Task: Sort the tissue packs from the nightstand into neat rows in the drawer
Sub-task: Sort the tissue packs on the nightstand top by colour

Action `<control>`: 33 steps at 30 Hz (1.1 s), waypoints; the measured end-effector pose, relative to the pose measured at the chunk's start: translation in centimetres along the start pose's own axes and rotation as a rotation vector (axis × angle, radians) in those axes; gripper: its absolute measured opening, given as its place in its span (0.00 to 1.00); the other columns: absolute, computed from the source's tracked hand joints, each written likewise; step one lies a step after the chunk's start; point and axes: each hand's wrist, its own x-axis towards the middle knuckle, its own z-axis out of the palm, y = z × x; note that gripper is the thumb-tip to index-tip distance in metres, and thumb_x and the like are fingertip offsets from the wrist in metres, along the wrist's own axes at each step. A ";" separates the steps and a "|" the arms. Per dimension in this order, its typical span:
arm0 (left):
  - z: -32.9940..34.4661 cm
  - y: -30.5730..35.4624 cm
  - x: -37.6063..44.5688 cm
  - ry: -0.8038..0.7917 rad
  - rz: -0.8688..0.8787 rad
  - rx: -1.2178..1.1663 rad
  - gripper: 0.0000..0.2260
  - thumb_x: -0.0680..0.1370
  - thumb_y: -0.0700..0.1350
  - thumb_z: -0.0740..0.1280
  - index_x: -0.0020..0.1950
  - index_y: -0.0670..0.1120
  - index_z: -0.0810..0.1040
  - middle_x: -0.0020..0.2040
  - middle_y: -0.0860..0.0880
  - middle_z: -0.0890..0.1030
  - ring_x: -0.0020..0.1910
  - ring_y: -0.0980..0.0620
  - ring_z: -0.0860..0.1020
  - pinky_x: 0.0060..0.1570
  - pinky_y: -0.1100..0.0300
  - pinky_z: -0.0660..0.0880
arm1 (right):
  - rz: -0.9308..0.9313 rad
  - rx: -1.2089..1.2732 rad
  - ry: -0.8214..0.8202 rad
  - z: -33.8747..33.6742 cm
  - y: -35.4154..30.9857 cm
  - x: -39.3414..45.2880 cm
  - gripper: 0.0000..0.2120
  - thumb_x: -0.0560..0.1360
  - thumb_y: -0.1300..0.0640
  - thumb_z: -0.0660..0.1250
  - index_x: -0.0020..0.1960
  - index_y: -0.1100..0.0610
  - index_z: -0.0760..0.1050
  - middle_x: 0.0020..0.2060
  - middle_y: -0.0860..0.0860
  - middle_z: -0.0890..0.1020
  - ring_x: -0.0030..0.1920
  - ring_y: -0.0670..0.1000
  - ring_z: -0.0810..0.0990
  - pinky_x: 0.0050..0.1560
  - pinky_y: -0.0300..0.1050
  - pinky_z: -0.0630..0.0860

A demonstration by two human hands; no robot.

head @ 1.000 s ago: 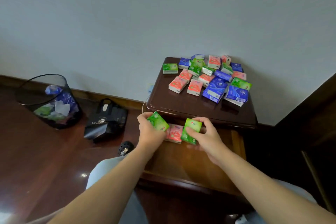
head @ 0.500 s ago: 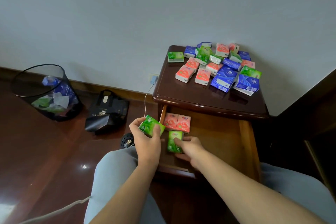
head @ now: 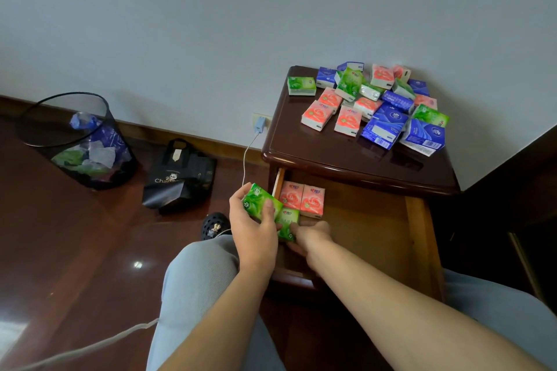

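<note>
Now, centre frame: left hand (head: 253, 229) grips a green pack (head: 258, 201), fingers curled round it, above the drawer's (head: 373, 220) left edge. Right hand (head: 310, 235) rests on another green pack (head: 288, 223) below two pink packs (head: 302, 198); finger curl unclear. Remaining pile (head: 370, 105) upper right on the nightstand (head: 331, 156).

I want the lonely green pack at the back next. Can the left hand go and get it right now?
Probably not yet. The left hand already grips a green pack down by the drawer. The lone green pack sits apart at the nightstand's far left, nothing covering it, so the way looks free once that hand is emptied.
</note>
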 end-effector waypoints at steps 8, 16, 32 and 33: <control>0.1 0.2 0.1 -0.009 -0.043 -0.023 0.13 0.84 0.49 0.65 0.69 0.59 0.73 0.60 0.57 0.80 0.57 0.56 0.82 0.49 0.52 0.85 | -0.004 -0.050 -0.007 -0.9 -0.6 -0.6 0.04 0.80 0.58 0.72 0.52 0.53 0.77 0.52 0.54 0.81 0.55 0.58 0.81 0.42 0.54 0.85; 0.5 0.3 -0.2 -0.078 -0.050 -0.037 0.13 0.88 0.50 0.56 0.70 0.57 0.75 0.57 0.54 0.81 0.51 0.58 0.83 0.42 0.60 0.83 | -0.218 0.053 -0.360 -4.4 -2.2 -3.4 0.13 0.79 0.43 0.72 0.58 0.49 0.83 0.50 0.50 0.88 0.49 0.52 0.87 0.42 0.46 0.83; 1.5 -0.7 -0.3 -0.088 0.063 0.503 0.14 0.85 0.49 0.58 0.69 0.52 0.76 0.63 0.54 0.72 0.62 0.53 0.69 0.61 0.57 0.62 | -0.315 -0.098 -0.062 -9.1 -0.4 -0.9 0.17 0.75 0.49 0.78 0.61 0.48 0.77 0.59 0.54 0.80 0.52 0.54 0.85 0.34 0.47 0.85; 1.6 -0.7 -0.1 -0.110 0.019 0.500 0.16 0.85 0.49 0.58 0.72 0.50 0.74 0.65 0.51 0.72 0.64 0.51 0.69 0.62 0.57 0.64 | -0.313 -0.135 -0.039 -9.1 0.0 -0.6 0.21 0.74 0.50 0.79 0.63 0.50 0.75 0.60 0.54 0.79 0.52 0.55 0.85 0.33 0.47 0.84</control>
